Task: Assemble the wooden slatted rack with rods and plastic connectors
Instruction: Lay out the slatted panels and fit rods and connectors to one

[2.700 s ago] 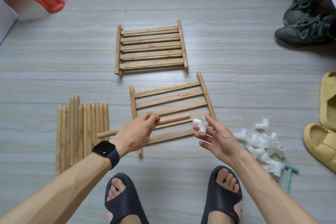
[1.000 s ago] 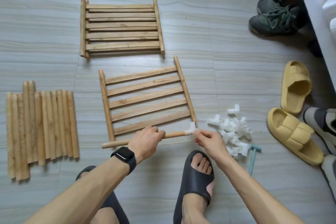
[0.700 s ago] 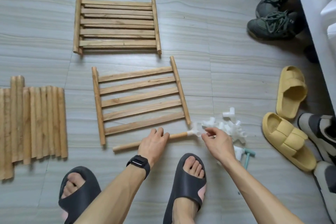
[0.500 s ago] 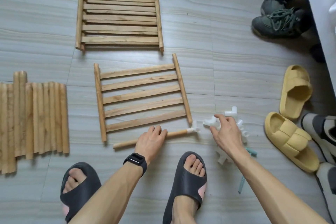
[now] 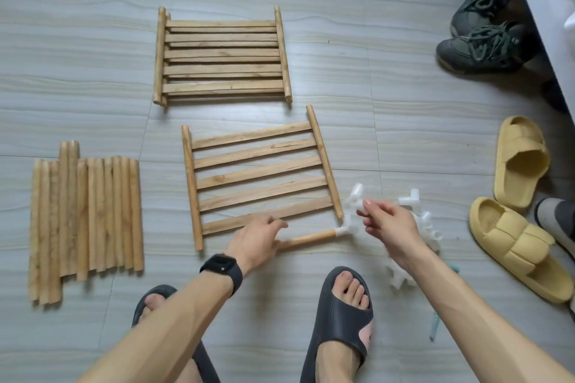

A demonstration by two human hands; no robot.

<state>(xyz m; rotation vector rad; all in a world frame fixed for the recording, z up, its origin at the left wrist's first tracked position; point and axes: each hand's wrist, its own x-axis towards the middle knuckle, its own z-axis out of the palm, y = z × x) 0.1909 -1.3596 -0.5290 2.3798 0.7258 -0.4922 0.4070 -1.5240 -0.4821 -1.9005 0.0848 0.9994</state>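
Rod: flat on the floor, with a white connector fitted on the end nearest the right hand.
Left hand: rests on the rod's other part, fingers loosely extended.
Right hand: pinches a second connector, raised just beyond the fitted one.
Connector pile: behind the right hand.
Slatted panel: just beyond the left hand.
Panel stack: farther beyond.
Loose rods: well out from the left hand.

The floor is pale grey with wavy streaks. Slatted panels and loose rods are honey-tan wood with darker grain, and the plastic connectors are white. The slides are mustard yellow and the watch is black.
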